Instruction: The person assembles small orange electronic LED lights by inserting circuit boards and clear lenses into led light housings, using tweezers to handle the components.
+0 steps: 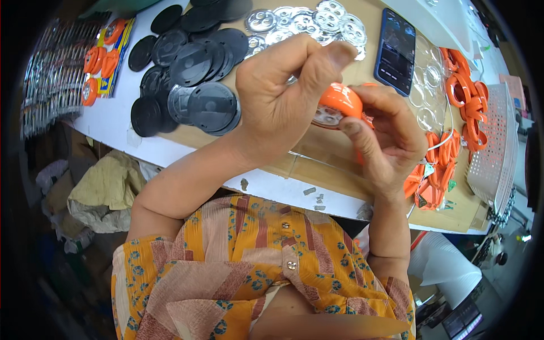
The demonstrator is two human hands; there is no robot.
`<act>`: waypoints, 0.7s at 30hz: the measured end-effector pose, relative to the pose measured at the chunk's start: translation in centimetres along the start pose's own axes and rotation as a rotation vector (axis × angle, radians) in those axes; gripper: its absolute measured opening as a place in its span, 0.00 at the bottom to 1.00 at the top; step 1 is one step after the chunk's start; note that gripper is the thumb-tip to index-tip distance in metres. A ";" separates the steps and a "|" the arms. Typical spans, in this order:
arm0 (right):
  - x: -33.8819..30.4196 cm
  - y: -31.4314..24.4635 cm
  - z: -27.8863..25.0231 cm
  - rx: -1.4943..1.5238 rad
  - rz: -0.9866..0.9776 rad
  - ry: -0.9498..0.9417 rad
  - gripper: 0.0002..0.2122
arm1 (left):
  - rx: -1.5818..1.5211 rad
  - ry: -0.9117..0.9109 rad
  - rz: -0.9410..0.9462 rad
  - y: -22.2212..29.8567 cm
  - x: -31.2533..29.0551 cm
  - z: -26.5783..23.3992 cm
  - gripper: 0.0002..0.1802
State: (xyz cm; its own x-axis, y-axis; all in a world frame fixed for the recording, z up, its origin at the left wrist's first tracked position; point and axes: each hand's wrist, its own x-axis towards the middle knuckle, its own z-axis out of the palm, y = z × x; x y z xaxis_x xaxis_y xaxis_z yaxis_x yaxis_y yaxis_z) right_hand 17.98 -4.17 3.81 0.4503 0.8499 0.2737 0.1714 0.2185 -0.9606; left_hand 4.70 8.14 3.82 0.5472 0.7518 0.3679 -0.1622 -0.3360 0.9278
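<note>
My right hand [394, 136] grips an orange round casing [343, 97] between thumb and fingers. A silvery, shiny part shows inside the casing's near side. Close beside it on the left, my left hand [277, 93] is raised with its fingers curled in and its thumb pointing up. Whatever those fingers may hold is hidden behind the hand. Beyond my hands lie many silver reflector discs [328, 21], each with several round holes. Black round discs [195, 63] are piled left of my left hand.
A blue-edged phone [395, 51] lies beside see-through round lenses [426, 85]. Orange rings and casings [473, 105] are heaped at the right, near a white perforated basket [494, 147]. Packed orange items [102, 61] and rows of thin wrapped pieces [56, 68] occupy the far left.
</note>
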 end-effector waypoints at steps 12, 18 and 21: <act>0.1 1.0 2.1 -0.395 -0.411 -0.074 0.16 | -0.196 0.114 -0.028 -0.1 0.0 0.0 0.32; -0.3 0.9 2.4 -0.414 -0.425 -0.093 0.15 | -0.198 0.125 0.006 -0.7 -0.3 0.3 0.26; -0.4 0.5 2.3 -0.434 -0.423 -0.146 0.15 | -0.145 0.072 0.038 -1.1 -0.3 0.1 0.20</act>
State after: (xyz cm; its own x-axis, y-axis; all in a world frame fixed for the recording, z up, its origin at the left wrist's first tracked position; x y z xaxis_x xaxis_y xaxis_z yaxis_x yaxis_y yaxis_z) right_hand 15.88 -3.25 3.14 0.1460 0.7962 0.5871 0.6633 0.3615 -0.6552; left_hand 4.77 8.27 2.74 0.4788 0.7805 0.4020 -0.3015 -0.2839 0.9102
